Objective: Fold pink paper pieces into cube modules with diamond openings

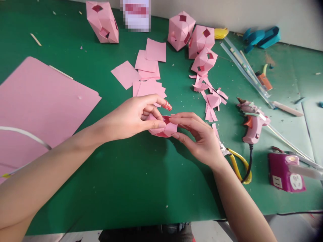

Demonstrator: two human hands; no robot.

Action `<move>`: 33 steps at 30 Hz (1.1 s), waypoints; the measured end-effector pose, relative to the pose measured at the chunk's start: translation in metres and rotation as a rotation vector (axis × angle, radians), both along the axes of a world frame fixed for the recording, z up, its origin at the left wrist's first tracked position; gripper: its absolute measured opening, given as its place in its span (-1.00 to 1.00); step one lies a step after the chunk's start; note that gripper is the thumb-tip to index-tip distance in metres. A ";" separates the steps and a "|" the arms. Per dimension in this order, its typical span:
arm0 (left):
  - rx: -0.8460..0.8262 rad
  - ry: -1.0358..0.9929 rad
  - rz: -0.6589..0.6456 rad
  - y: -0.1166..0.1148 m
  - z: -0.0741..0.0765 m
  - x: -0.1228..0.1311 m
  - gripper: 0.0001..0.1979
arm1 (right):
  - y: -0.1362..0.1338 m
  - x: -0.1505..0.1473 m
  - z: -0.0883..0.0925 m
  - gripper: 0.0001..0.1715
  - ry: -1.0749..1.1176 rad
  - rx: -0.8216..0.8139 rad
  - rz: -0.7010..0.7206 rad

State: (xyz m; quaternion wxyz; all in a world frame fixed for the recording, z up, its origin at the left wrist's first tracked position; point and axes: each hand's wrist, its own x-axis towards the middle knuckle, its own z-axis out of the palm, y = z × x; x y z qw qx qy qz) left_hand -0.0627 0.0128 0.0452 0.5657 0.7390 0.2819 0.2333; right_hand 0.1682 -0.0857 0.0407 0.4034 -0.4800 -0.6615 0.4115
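A small folded pink paper shape point(172, 129) with openings in its sides is held between both hands, a little in front of the loose paper squares. My left hand point(141, 116) pinches its left side between thumb and fingers, and its index finger, wrapped in a red-and-white tip covering, sticks out above. On the other side my right hand point(199, 137) grips the shape with its thumb below and fingertips on top. Part of the paper shape is covered by my fingers. Just beyond it lies a loose stack of pink paper squares point(151, 89).
Finished-looking pink paper forms point(181, 30) stand at the back, with paper scraps point(213, 101) before them. A pink glue gun point(253, 122), yellow-handled scissors point(234, 161) and a purple box point(285, 171) sit at right. Large pink sheets point(45, 97) cover the left of the green table.
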 end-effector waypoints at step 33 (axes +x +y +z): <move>0.119 0.025 -0.014 0.013 0.015 -0.012 -0.75 | 0.003 0.001 -0.006 -0.65 0.006 0.038 0.028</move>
